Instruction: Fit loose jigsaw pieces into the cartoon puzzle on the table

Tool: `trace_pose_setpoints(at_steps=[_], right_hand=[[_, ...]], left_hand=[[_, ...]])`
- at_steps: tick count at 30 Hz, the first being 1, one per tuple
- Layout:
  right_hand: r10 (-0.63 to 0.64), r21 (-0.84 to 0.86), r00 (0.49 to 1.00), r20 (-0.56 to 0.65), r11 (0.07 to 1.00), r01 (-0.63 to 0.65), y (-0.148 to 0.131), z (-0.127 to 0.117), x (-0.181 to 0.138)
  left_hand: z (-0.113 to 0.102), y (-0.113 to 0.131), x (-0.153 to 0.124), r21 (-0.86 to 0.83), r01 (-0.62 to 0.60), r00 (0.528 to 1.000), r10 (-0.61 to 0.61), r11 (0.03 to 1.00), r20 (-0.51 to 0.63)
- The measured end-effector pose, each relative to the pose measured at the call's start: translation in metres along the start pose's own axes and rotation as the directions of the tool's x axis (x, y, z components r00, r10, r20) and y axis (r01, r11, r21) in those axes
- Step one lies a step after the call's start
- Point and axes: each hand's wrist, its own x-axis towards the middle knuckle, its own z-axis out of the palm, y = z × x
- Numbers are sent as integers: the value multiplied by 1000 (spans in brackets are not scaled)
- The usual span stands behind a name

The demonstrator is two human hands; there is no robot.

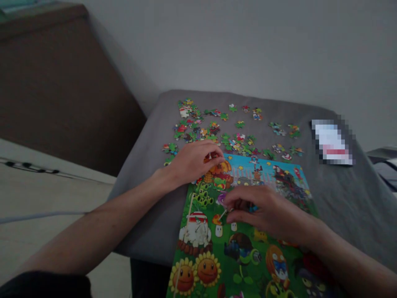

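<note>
A colourful cartoon puzzle board (217, 265) with sunflowers and plants lies on a grey cloth-covered surface (149, 165). My left hand (192, 161) rests at the board's top left corner, fingers curled and pinching a small puzzle piece (211, 156). My right hand (263, 211) hovers over the board's middle, fingers bent and closed on a small piece with a blue edge (252, 208). Several loose puzzle pieces (229, 132) lie scattered beyond the board.
A blurred white card-like object (333, 142) lies at the right on the cloth. A brown headboard or panel (62, 82) stands at the left against a pale wall. A pale floor with cables (31, 169) is at the lower left.
</note>
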Motion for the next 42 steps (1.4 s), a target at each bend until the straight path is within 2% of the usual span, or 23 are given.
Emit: trace_pose_setpoints(at_steps=[3,10,16,22,29,36,39,42], right_hand=[[5,-34,999,-40,999,-6,6,15,7],[-202,-175,969,-140,969,176,16,30,16],[-271,-300,949,-161,929,215,19,38,16],[-264,-421,949,-170,891,173,17,41,19],[-241,-424,952,-189,895,142,13,38,13],[-181,-397,976,-124,910,118,6,41,6],[-170,-352,977,-131,929,114,6,44,7],[-195,-351,972,-127,926,140,8,45,9]], left_hand=[[0,0,-1,6,12,1000,-12,1000,-8],[-5,2,-3,-9,5,999,-5,1000,-44],[-5,2,-2,27,20,1000,-20,999,-15],[-2,0,-2,29,16,1000,-16,999,-19],[-4,1,-2,21,5,1000,-4,1000,-17],[-7,3,-1,-7,18,1000,-18,1000,-25],[-14,5,-2,-145,74,997,-69,987,39],[-25,6,-4,-318,167,973,-104,933,206]])
